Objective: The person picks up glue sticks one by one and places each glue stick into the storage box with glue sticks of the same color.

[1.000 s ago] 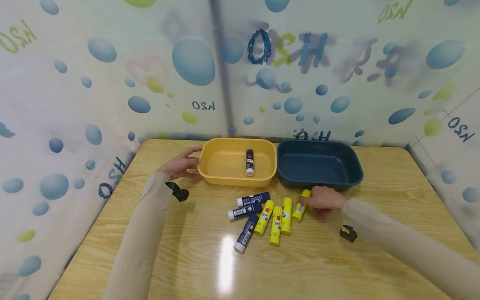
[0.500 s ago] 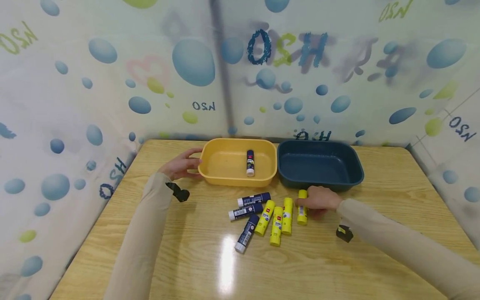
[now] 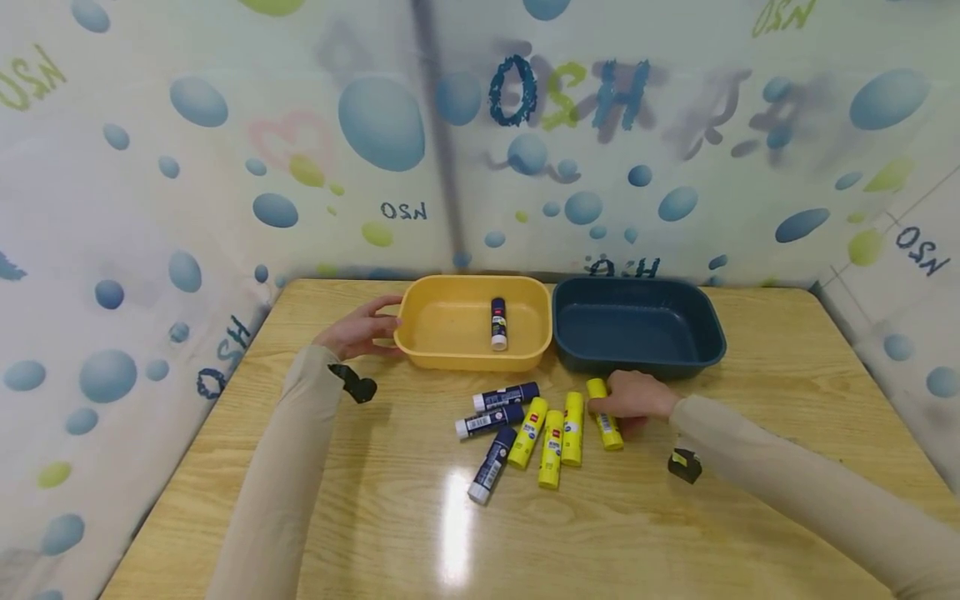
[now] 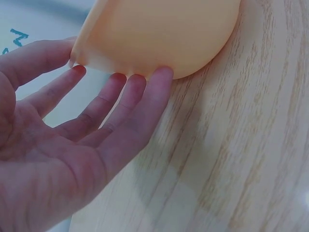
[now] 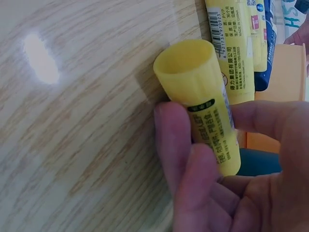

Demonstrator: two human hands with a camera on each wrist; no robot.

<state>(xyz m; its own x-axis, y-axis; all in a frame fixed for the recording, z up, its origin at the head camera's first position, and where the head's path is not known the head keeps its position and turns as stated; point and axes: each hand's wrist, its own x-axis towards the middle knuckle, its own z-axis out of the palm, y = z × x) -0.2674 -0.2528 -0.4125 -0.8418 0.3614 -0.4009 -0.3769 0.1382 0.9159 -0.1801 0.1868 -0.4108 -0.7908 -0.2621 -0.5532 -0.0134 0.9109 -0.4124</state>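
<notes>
My right hand [image 3: 637, 395] pinches a yellow glue stick [image 5: 207, 111] between thumb and fingers, in front of the dark blue bin [image 3: 630, 329]. One hollow end of the stick points away from the palm in the right wrist view. To its left lie three more yellow glue sticks [image 3: 573, 429] on the table. Beside those, several navy glue sticks with white ends include one [image 3: 492, 465] slanting toward me. My left hand [image 3: 362, 329] rests its outstretched fingertips against the end wall of the yellow-orange bin [image 4: 164, 34]. Inside that bin lies a single navy glue stick [image 3: 498, 323].
The two bins stand side by side near the back edge of the wooden table [image 3: 390, 500]. A patterned sheet [image 3: 495, 167] with blue and green spots hangs behind and along the sides.
The glue stick in my right hand has turned, its far end swinging left and its near end right. The right hand has shifted slightly left. My left hand stays at the bin.
</notes>
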